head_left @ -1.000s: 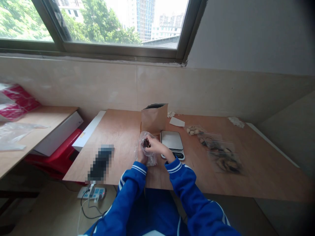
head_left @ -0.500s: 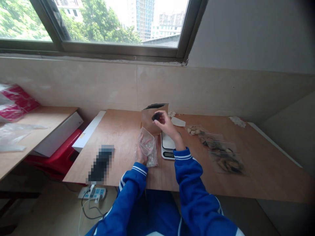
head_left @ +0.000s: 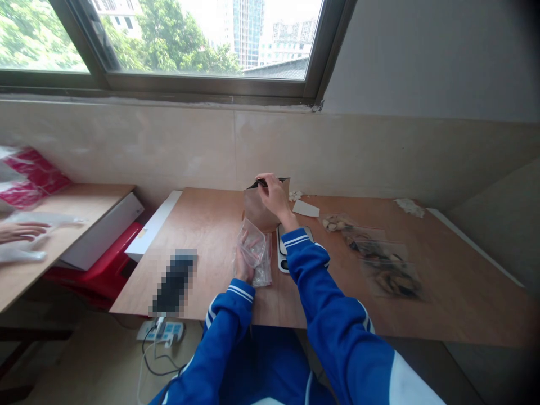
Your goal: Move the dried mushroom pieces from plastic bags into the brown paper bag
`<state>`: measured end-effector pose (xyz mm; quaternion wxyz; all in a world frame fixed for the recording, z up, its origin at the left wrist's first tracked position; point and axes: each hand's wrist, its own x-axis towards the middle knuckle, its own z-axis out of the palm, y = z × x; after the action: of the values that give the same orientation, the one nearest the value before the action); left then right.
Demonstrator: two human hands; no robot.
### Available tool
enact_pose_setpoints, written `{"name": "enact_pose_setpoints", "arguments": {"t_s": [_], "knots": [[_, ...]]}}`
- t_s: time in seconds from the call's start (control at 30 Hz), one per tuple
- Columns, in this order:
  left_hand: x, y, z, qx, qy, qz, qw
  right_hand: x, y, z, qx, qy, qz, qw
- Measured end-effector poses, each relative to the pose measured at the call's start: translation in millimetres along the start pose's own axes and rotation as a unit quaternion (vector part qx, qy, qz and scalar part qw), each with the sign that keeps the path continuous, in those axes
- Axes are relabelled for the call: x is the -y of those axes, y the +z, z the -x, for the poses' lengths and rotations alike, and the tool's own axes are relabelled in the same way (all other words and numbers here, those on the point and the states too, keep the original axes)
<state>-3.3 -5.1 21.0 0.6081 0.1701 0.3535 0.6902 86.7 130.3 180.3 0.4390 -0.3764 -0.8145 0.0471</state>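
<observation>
My right hand (head_left: pixel 274 198) is at the mouth of a brown paper bag (head_left: pixel 258 209) with a dark lining. Its fingers are pinched on a small black lump (head_left: pixel 262 183), partly hidden against the dark opening. Lower down, my left hand (head_left: pixel 244 264) grips a clear plastic bag (head_left: pixel 254 247), and some of its fingers show through the film. Between my forearms lies a white kitchen scale (head_left: pixel 282 247), partly covered by my right sleeve.
Clear bags with brown dried pieces (head_left: pixel 390 275) lie to the right, near a white card (head_left: pixel 306 208). A blurred-out dark phone-like thing (head_left: pixel 175 281) is on the left. Another person's hand (head_left: pixel 23 231) rests on plastic film at the side table (head_left: pixel 101 194).
My right hand has moved up and slightly left with the black lump, to the paper bag's mouth. My left hand stays put. Another person's hand has appeared at the far left.
</observation>
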Motion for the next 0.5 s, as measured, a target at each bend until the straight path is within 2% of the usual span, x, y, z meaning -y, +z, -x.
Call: {"name": "enact_pose_setpoints", "arguments": {"t_s": [0.3, 0.43, 0.5], "knots": [[-1, 0.7, 0, -0.013, 0.001, 0.007, 1.000, 5, -2, 7, -0.003, 0.040, 0.085, 0.996], [1, -0.6, -1, -0.010, -0.004, -0.003, 1.000, 31, -9, 37, -0.058, 0.085, 0.034, 0.994], [3, 0.4, -1, -0.013, 0.000, -0.020, 1.000, 46, -8, 62, -0.050, 0.122, -0.021, 0.991]]}}
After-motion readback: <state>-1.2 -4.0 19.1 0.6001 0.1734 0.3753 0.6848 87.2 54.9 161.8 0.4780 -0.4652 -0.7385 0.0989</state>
